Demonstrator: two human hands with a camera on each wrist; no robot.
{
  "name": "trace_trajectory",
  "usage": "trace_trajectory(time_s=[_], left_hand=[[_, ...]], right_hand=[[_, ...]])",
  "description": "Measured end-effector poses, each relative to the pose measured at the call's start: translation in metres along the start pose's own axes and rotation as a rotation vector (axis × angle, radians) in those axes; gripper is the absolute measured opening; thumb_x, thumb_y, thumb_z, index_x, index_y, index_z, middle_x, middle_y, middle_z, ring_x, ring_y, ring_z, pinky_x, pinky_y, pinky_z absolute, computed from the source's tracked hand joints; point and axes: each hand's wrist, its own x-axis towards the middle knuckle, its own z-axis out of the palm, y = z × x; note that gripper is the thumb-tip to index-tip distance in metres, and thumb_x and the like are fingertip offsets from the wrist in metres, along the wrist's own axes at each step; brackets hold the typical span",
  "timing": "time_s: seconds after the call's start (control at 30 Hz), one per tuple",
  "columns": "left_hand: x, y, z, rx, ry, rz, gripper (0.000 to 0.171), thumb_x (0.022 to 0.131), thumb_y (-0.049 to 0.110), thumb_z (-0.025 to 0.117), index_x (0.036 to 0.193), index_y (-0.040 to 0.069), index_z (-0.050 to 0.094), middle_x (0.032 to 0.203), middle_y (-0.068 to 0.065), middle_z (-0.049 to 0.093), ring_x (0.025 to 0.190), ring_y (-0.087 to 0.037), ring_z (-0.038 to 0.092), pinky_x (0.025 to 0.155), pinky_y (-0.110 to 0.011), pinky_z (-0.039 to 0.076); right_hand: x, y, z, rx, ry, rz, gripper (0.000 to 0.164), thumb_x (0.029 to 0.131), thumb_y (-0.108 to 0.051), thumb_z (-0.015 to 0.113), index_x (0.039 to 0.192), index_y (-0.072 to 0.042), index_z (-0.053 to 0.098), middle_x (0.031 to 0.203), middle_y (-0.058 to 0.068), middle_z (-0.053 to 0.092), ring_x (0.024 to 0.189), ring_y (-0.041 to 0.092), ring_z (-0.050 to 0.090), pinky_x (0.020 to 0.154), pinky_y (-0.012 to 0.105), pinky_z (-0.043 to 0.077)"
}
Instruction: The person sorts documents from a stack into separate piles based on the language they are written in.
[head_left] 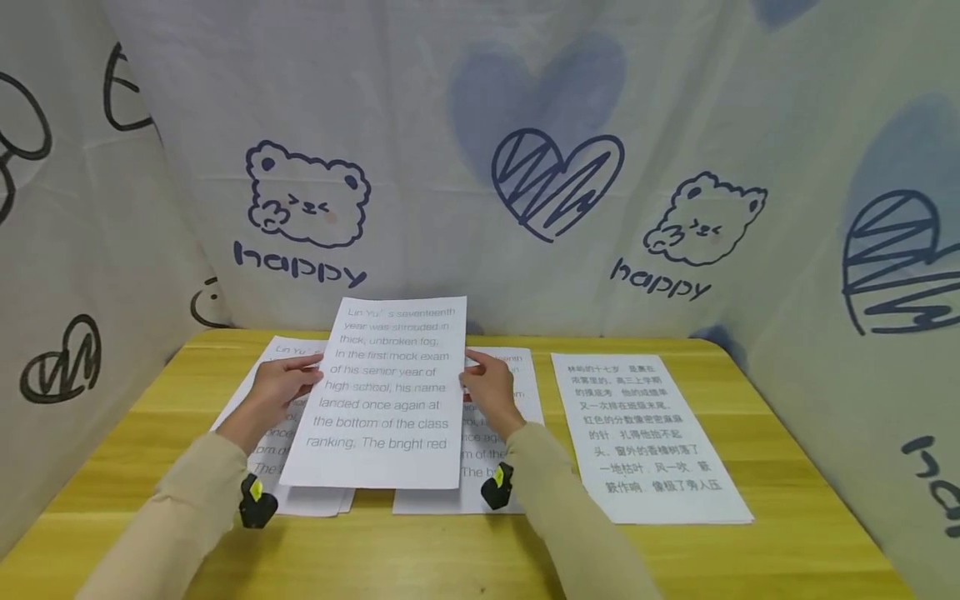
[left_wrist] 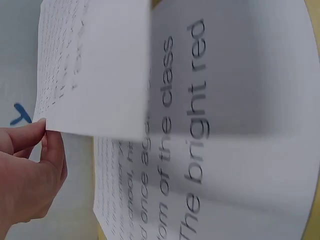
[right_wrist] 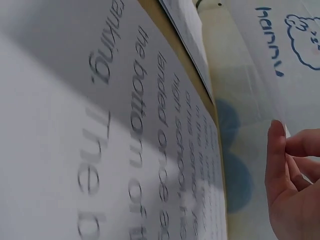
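Note:
Between my two hands a printed sheet of paper (head_left: 382, 392) is held up, tilted, with large English text facing me. My left hand (head_left: 273, 396) pinches its left edge between thumb and fingers, as the left wrist view shows with the hand (left_wrist: 35, 175) at the sheet's (left_wrist: 105, 95) border. At the opposite edge, my right hand (head_left: 491, 387) pinches the paper; in the right wrist view the thumb and fingers of that hand (right_wrist: 295, 185) meet on it. Beneath lie a left paper pile (head_left: 315, 502) and a middle paper pile (head_left: 502, 467), both partly covered by the raised sheet.
To the right, a pile of sheets with Chinese text (head_left: 645, 442) lies on the yellow wood-grain table (head_left: 420, 558). A white cloth (head_left: 420, 217) with bear and heart drawings hangs behind the table and along its sides.

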Motion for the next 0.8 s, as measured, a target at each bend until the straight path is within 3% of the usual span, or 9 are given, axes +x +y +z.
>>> trace_trajectory(time_s=[0.27,0.4,0.57,0.7,0.8], left_hand=[[-0.003,-0.002,-0.03,0.006,0.002,0.034,0.052,0.1,0.015,0.054,0.147,0.006,0.037,0.142,-0.022,0.04,0.113,-0.024,0.052,0.099,-0.031,0.044],[0.008,-0.009,-0.047,-0.016,0.01,0.05,0.054,0.097,0.018,0.059,0.146,0.007,0.04,0.139,-0.019,0.045,0.108,-0.022,0.056,0.093,-0.027,0.048],[0.026,-0.031,-0.071,-0.068,-0.009,0.032,0.062,0.092,0.022,0.068,0.145,0.008,0.042,0.134,-0.012,0.051,0.098,-0.01,0.061,0.085,-0.02,0.05],[0.027,-0.033,-0.077,-0.06,0.01,0.028,0.058,0.092,0.021,0.067,0.144,0.008,0.045,0.14,-0.018,0.048,0.103,-0.02,0.06,0.088,-0.025,0.05],[0.024,-0.03,-0.077,-0.061,0.076,-0.001,0.054,0.093,0.02,0.066,0.142,0.01,0.048,0.139,-0.017,0.05,0.103,-0.023,0.059,0.089,-0.029,0.05]], right_hand=[[-0.006,-0.002,0.029,0.011,0.011,-0.048,0.045,0.086,0.001,0.057,0.131,-0.003,0.059,0.091,0.006,0.063,0.062,0.016,0.058,0.055,0.024,0.05],[-0.009,-0.006,0.042,0.041,0.01,-0.023,0.046,0.086,0.001,0.057,0.132,-0.004,0.059,0.092,0.006,0.063,0.062,0.015,0.058,0.055,0.023,0.049],[-0.01,-0.005,0.06,0.106,0.002,0.03,0.044,0.087,0.001,0.057,0.131,-0.004,0.06,0.091,0.005,0.063,0.062,0.013,0.057,0.054,0.023,0.048],[-0.01,-0.003,0.072,0.131,0.021,0.06,0.043,0.086,0.001,0.057,0.129,-0.004,0.061,0.09,0.005,0.063,0.062,0.012,0.055,0.054,0.024,0.049],[-0.011,-0.003,0.08,0.11,0.022,0.049,0.044,0.085,0.002,0.057,0.129,-0.003,0.061,0.09,0.005,0.062,0.064,0.011,0.056,0.056,0.024,0.05]])
